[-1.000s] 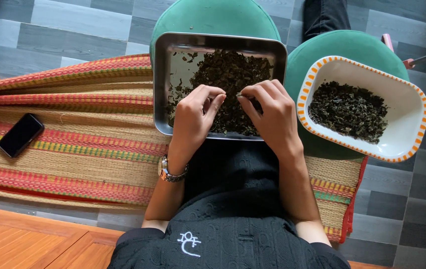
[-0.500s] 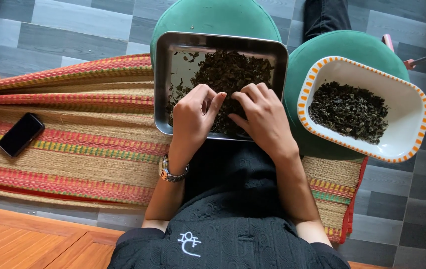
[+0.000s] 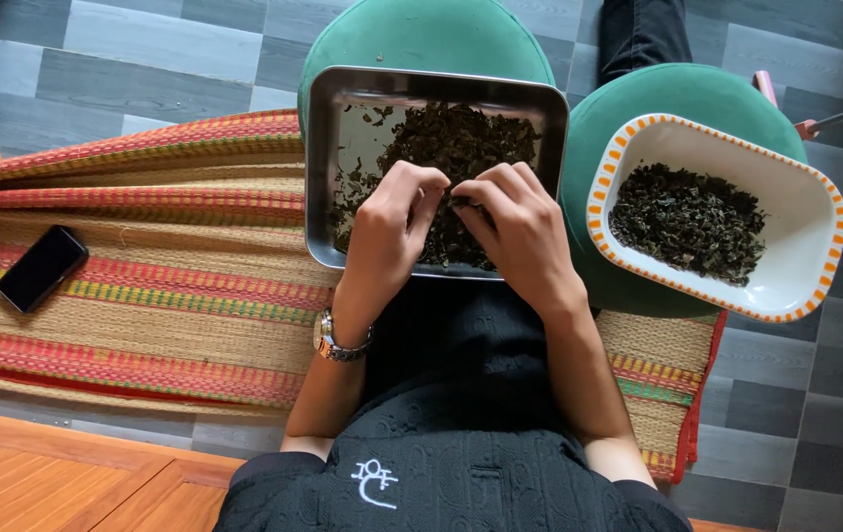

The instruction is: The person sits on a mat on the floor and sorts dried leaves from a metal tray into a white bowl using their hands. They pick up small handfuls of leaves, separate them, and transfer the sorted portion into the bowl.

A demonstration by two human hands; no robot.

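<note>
A steel tray [image 3: 324, 177] rests on a green stool and holds a heap of dark dried leaves [image 3: 461, 138]. Both of my hands are over the tray's near half, fingertips meeting in the middle. My left hand [image 3: 392, 232], with a wristwatch on its wrist, pinches at the leaves. My right hand [image 3: 518, 232] has its fingers curled on a small bit of leaf between the two hands. To the right, a white dish with an orange rim [image 3: 806, 276] holds more dark leaves [image 3: 689, 219] on a second green stool.
A black phone [image 3: 42, 268] lies on the striped woven mat [image 3: 146, 286] at the left. A wooden surface [image 3: 57, 478] fills the bottom left corner. Grey tiled floor surrounds the stools. Another person's dark trouser leg [image 3: 638, 34] shows at the top.
My right hand has slid left toward my left hand, and the fingertips of both now meet over the leaves. The tray and dish have not moved.
</note>
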